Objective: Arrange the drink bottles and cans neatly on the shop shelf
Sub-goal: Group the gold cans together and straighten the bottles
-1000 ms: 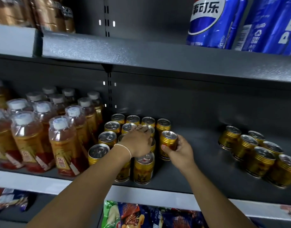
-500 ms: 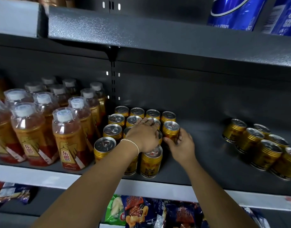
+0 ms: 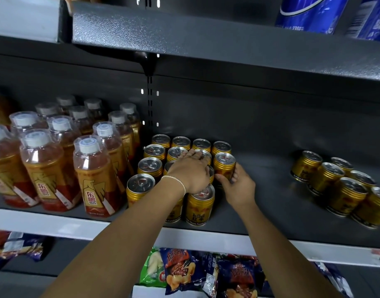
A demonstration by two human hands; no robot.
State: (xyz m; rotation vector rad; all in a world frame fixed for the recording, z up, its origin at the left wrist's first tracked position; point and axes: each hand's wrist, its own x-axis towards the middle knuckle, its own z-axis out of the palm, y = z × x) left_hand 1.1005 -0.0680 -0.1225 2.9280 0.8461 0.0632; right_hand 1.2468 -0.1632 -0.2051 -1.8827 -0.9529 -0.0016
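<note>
Several gold drink cans (image 3: 140, 189) stand in rows at the middle of the dark grey shelf (image 3: 260, 203). My left hand (image 3: 190, 172) lies flat on the tops of cans in the middle of that block, fingers straight. My right hand (image 3: 238, 186) grips one gold can (image 3: 224, 165) at the block's right side, in its second row from the back. A second group of gold cans (image 3: 339, 186) stands apart at the right of the shelf. Orange drink bottles (image 3: 94, 175) with white caps fill the shelf's left part.
Bare shelf floor lies between the two can groups. The upper shelf (image 3: 227, 44) overhangs close above and carries blue cola bottles (image 3: 305, 14) at the right. Snack bags (image 3: 197, 274) lie on the shelf below.
My right hand has slid the held can back and left, closer to the block. My left hand stays on the can tops. The camera has tilted down a little.
</note>
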